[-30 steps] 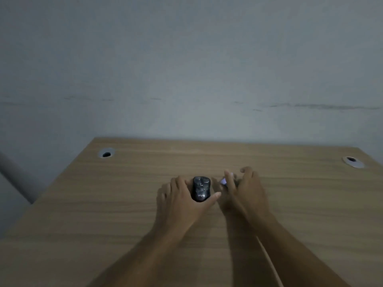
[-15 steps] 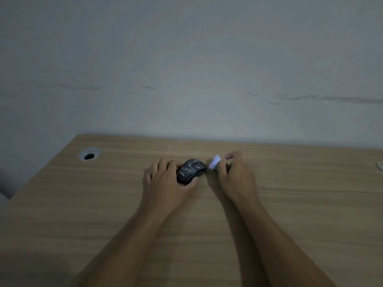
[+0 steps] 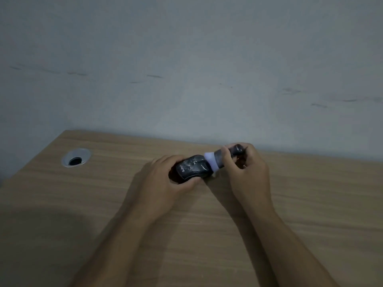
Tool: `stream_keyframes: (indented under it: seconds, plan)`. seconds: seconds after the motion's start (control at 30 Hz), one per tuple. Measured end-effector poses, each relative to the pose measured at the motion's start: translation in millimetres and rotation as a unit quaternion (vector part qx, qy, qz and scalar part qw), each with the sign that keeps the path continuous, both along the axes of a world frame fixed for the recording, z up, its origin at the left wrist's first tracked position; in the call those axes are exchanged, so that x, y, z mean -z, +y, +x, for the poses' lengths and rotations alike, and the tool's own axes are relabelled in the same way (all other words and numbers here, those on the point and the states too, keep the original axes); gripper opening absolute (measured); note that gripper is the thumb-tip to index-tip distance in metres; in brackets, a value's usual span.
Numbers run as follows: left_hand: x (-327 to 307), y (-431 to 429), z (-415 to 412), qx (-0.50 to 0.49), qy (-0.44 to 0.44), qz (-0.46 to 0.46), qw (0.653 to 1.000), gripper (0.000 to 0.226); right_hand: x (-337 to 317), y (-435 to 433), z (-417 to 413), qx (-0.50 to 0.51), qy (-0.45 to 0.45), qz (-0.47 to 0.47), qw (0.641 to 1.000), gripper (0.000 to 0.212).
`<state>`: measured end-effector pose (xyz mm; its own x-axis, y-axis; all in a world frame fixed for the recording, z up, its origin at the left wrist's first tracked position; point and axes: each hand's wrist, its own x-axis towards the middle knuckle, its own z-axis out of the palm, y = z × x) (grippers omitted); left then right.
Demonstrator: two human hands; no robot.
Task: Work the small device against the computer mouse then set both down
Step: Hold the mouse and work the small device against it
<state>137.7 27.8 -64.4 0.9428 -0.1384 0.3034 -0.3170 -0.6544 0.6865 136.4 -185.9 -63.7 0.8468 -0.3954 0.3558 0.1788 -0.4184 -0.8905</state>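
Observation:
A dark, scuffed computer mouse [image 3: 192,167] rests on the wooden desk [image 3: 207,235], turned so its long side points to the right. My left hand [image 3: 163,183] grips it from the left and below. My right hand [image 3: 246,175] holds a small dark device [image 3: 222,157] with a white, flared tip [image 3: 211,159]. The white tip touches the right end of the mouse. Fingers hide most of the device's body.
A round metal cable grommet [image 3: 76,157] sits in the desk's back left corner. The desk's back edge meets a grey wall [image 3: 186,69] just behind the hands. The left edge of the desk runs diagonally at the left.
The mouse has been turned from upright to sideways in my left hand. My right hand has brought the device's white tip against the mouse's right end. The view has shifted right.

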Motion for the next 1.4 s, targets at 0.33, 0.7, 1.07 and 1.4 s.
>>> stream_keyframes:
  seconds: [0.33,0.7,1.07,1.4]
  plan:
    - [6,1,4,-0.010,-0.012,-0.017,1.000,0.047,9,7,-1,-0.003,-0.025,-0.085,0.996,0.012]
    - [0,0,-4,-0.017,0.015,-0.097,0.995,0.044,5,14,-7,-0.012,-0.057,-0.087,0.995,0.018]
    - [1,0,-4,-0.027,0.018,-0.139,0.990,0.048,2,23,-7,-0.003,-0.066,-0.061,0.996,0.017]
    - [6,0,0,-0.004,0.012,-0.170,0.985,0.053,-1,21,-7,0.015,-0.089,-0.024,0.996,0.014]
